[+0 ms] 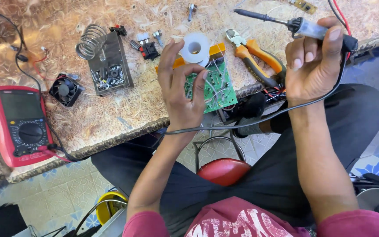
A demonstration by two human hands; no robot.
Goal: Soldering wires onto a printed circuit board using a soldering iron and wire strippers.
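My left hand (pixel 180 90) grips a green circuit board (pixel 214 85) by its left edge, holding it upright at the near edge of the worktable (pixel 110 114). Thin wire leads stick out of the board's face. My right hand (pixel 313 61) is raised to the right of the board and holds a soldering iron (pixel 281 21) by its handle, the dark tip pointing left over the table. The iron's black cord (pixel 251 125) loops down below both wrists. A white solder spool (pixel 195 47) sits just behind the board.
Orange-handled pliers (pixel 257 59) lie right of the board. A coiled iron stand on a metal base (pixel 106 61), a small black fan (pixel 66 90) and a red multimeter (pixel 20 125) sit to the left. Small connectors and screws are scattered behind. A red stool (pixel 223 170) stands between my knees.
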